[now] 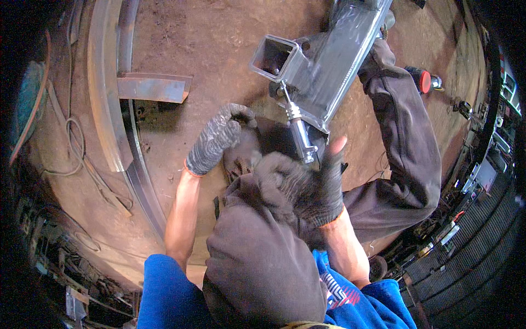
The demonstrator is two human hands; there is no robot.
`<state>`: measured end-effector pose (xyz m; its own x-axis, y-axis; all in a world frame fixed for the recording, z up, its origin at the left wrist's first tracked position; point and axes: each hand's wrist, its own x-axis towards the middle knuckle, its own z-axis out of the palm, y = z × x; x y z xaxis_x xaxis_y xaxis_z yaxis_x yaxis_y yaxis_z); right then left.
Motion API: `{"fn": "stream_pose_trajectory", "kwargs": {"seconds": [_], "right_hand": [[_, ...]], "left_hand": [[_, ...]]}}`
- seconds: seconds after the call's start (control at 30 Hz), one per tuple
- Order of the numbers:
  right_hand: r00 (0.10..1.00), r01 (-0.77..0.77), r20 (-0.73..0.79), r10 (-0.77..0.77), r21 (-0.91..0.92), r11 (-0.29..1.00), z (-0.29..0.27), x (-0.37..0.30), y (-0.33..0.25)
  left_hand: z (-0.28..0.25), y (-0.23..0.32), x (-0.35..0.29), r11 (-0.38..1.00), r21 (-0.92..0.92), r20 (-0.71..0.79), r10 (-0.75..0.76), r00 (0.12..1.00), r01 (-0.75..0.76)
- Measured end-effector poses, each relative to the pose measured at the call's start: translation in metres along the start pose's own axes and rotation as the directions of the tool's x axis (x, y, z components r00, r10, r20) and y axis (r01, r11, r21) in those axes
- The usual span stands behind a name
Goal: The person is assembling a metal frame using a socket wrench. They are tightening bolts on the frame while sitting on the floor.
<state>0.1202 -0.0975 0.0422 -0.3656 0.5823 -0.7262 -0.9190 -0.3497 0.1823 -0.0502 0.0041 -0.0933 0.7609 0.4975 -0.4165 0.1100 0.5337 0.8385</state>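
Note:
My left hand (pixel 213 140), in a dark grey knit glove, is raised over the floor with its fingers curled; whether anything is in them is hidden. My right hand (pixel 312 189), gloved alike but with a bare thumb tip, is above my knee. Its thumb points up, away from the bent, slightly blurred fingers, and no object shows in it. Just beyond it, a silvery cylindrical fitting (pixel 299 134) with stepped rings and a thin rod lies against a welded steel frame (pixel 350 60). A square tube end (pixel 274 57) projects from the frame's left side.
Curved steel bars (pixel 104 82) run along the left, with a short rusty piece (pixel 153 88) across them. A cable (pixel 71 137) loops at far left. My bent leg (pixel 405 120) surrounds the frame's right side. A red-capped tool (pixel 423 80) lies beyond it.

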Motion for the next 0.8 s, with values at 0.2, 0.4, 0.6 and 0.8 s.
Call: {"fn": "stream_pose_trajectory", "kwargs": {"seconds": [0.2,0.4,0.6,0.8], "right_hand": [[0.71,0.386,-0.08,-0.7,-0.786,0.482,-0.01,0.02,0.019],[0.589,-0.198,0.119,-0.799,-0.938,-0.285,-0.002,-0.005,0.004],[0.921,-0.025,-0.386,-0.054,-0.197,0.98,0.035,-0.01,0.002],[0.753,0.073,-0.304,-0.584,-0.843,0.532,0.004,0.001,0.001]], "left_hand": [[0.003,-0.003,0.002,0.998,0.039,0.021,0.041,0.999,-0.042],[-0.001,-0.007,-0.003,0.998,0.045,-0.022,0.045,0.999,-0.044],[-0.004,-0.019,-0.003,0.999,-0.037,-0.037,-0.009,0.999,0.008],[0.0,-0.015,0.001,1.0,0.023,-0.047,0.01,0.999,-0.009]]}}
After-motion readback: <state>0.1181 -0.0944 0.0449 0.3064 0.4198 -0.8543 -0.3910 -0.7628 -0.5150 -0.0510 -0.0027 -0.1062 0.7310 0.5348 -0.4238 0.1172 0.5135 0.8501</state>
